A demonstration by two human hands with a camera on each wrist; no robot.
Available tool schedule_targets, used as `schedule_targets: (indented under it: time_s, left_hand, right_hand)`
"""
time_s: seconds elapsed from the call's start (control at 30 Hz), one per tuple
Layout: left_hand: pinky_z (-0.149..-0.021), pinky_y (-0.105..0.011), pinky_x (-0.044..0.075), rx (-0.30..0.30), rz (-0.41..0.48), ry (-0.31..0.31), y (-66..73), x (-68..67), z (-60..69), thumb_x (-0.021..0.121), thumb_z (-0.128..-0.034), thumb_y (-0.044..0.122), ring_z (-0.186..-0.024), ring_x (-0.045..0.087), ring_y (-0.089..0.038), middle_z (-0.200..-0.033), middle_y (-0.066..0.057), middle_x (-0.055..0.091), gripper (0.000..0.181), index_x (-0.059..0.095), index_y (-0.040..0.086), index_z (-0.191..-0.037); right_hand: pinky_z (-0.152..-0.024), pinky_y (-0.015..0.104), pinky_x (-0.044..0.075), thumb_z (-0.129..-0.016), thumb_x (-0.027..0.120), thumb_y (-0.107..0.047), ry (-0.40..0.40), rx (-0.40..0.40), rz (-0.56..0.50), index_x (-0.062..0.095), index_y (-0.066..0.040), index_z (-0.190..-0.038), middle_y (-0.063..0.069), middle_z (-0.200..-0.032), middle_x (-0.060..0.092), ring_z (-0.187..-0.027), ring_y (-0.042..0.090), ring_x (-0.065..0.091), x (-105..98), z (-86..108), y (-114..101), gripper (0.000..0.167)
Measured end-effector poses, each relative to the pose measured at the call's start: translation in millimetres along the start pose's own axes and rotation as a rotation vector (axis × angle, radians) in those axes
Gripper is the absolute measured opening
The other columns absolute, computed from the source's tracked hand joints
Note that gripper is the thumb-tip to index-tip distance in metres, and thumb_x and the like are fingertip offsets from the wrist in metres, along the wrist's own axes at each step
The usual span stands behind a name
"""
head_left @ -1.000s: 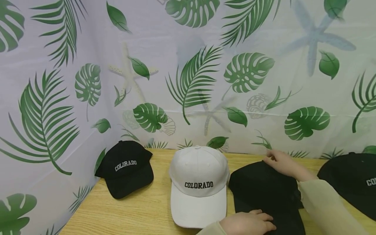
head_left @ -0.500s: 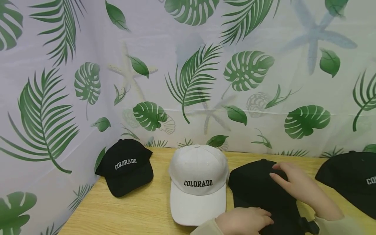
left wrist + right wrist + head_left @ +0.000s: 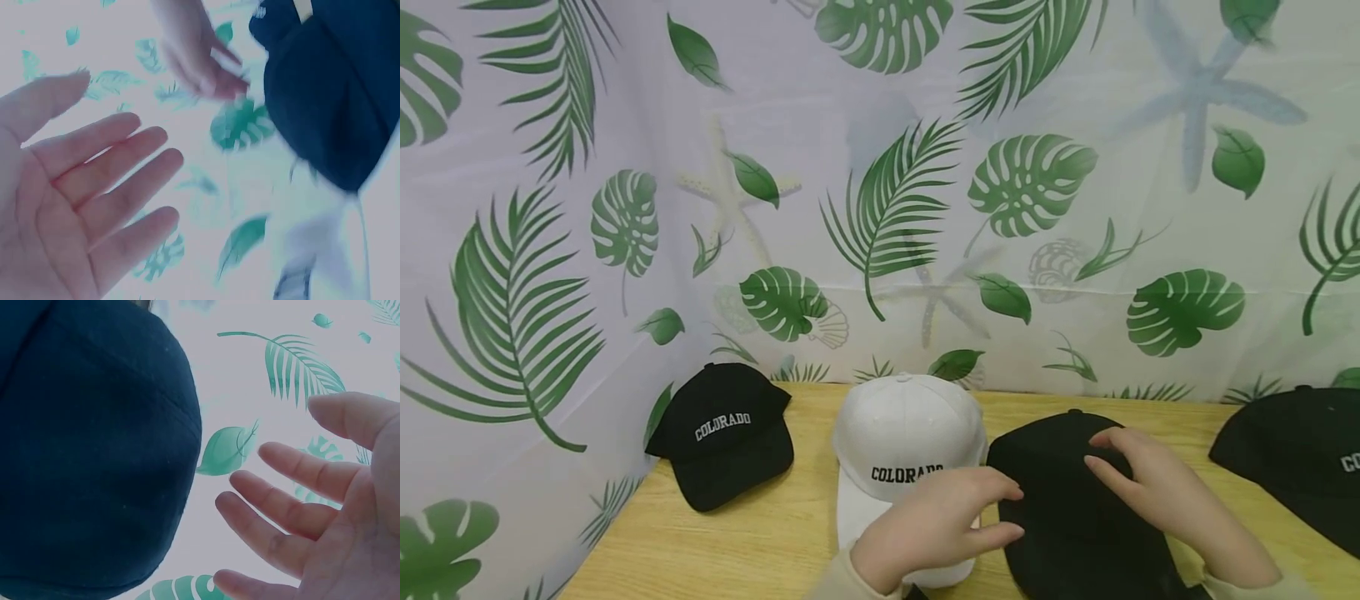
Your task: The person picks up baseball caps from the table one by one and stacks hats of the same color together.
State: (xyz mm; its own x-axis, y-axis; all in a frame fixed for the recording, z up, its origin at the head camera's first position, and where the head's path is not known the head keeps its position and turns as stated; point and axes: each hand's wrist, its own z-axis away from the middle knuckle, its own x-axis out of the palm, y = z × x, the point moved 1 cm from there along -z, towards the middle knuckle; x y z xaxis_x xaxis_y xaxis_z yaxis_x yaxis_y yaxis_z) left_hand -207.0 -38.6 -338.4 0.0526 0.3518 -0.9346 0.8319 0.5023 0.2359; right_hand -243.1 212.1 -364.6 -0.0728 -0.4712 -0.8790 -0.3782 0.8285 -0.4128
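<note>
A black cap [image 3: 1060,500] lies right of centre on the table, its front lettering not visible. My left hand [image 3: 936,521] is over the white cap [image 3: 906,417], partly covering its COLORADO lettering, with fingertips by the black cap's left edge. My right hand [image 3: 1172,492] hovers at the black cap's upper right, fingers loosely bent. In the left wrist view the left hand [image 3: 94,181] shows an empty palm with spread fingers, the dark cap [image 3: 331,106] apart from it. The right wrist view has the right hand [image 3: 319,506] empty beside the dark cap [image 3: 100,456].
Another black COLORADO cap [image 3: 726,442] sits at the left of the wooden table [image 3: 685,558]. One more black cap [image 3: 1300,450] is cut off at the right edge. A leaf-patterned cloth [image 3: 880,200] hangs behind the table.
My left hand has lifted off the black cap's lower part and moved up and left over the white cap. My right hand has come down from behind the black cap's crown, toward its right side.
</note>
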Motion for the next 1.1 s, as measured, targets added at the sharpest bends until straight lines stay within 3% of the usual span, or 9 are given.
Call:
schedule_targets:
  time_s: [0.1,0.2,0.43,0.57,0.67,0.87,1.1]
  left_hand:
    - [-0.078,-0.011,0.039,-0.018,-0.012,0.12,-12.9,-10.2,19.5,0.054,-0.0889,0.02,-0.089,0.055,-0.001,-0.099,0.005,0.061,0.019,0.062,0.011,-0.103]
    - [-0.075,-0.015,0.041,-0.079,0.014,0.194,-29.3,-18.4,38.7,0.055,-0.0879,0.015,-0.085,0.057,-0.005,-0.093,0.002,0.062,0.013,0.062,0.009,-0.097]
    - [-0.068,-0.029,0.047,-0.361,-0.053,0.285,-73.3,-27.5,80.0,0.059,-0.0851,0.019,-0.08,0.059,-0.013,-0.09,0.001,0.064,0.013,0.065,0.01,-0.092]
    - [-0.066,-0.03,0.047,-0.509,-0.111,0.279,-100.5,-27.2,100.9,0.063,-0.0817,0.019,-0.077,0.059,-0.013,-0.087,0.001,0.064,0.013,0.065,0.01,-0.09]
    - [-0.064,-0.03,0.047,-0.586,-0.153,0.259,-118.4,-26.1,115.1,0.067,-0.0786,0.018,-0.075,0.059,-0.015,-0.086,0.0,0.063,0.013,0.065,0.011,-0.088]
    - [-0.071,-0.037,0.046,-0.756,-0.146,0.198,-149.0,-23.6,135.4,0.069,-0.0768,0.019,-0.084,0.058,-0.021,-0.094,-0.003,0.061,0.019,0.064,0.01,-0.093]
    - [-0.073,-0.042,0.044,-0.859,-0.122,0.126,-172.5,-17.2,156.4,0.071,-0.0727,0.012,-0.092,0.054,-0.029,-0.101,-0.01,0.056,0.029,0.061,0.006,-0.099]
  right_hand:
    - [-0.07,0.045,0.044,-0.087,0.057,-0.026,-0.009,0.002,-0.011,0.057,0.002,-0.102,0.012,-0.098,0.058,-0.09,0.033,0.054,0.9,0.1,-1.5,0.031]
    - [-0.07,0.045,0.044,-0.087,0.056,-0.027,-0.015,0.008,-0.014,0.057,0.001,-0.102,0.011,-0.098,0.058,-0.09,0.032,0.054,0.6,-0.2,-2.9,0.031]
    - [-0.072,0.045,0.044,-0.086,0.057,-0.027,-0.022,0.007,-0.01,0.057,-0.001,-0.102,0.011,-0.101,0.057,-0.093,0.032,0.054,1.1,0.7,-6.1,0.031]
    - [-0.073,0.046,0.043,-0.086,0.058,-0.024,-0.012,-0.004,-0.008,0.058,-0.001,-0.101,0.01,-0.1,0.057,-0.093,0.032,0.054,2.1,1.2,-7.5,0.028]
    - [-0.073,0.046,0.043,-0.086,0.058,-0.025,0.002,-0.016,-0.006,0.058,-0.002,-0.1,0.009,-0.099,0.057,-0.092,0.031,0.054,2.4,2.1,-8.6,0.027]
    - [-0.072,0.045,0.044,-0.086,0.057,-0.026,0.015,-0.033,-0.007,0.058,-0.003,-0.099,0.009,-0.099,0.057,-0.092,0.03,0.054,2.1,2.9,-11.9,0.026]
    - [-0.072,0.044,0.044,-0.086,0.058,-0.025,0.009,-0.019,-0.018,0.059,-0.003,-0.099,0.008,-0.098,0.057,-0.091,0.029,0.054,4.2,3.3,-13.5,0.026]
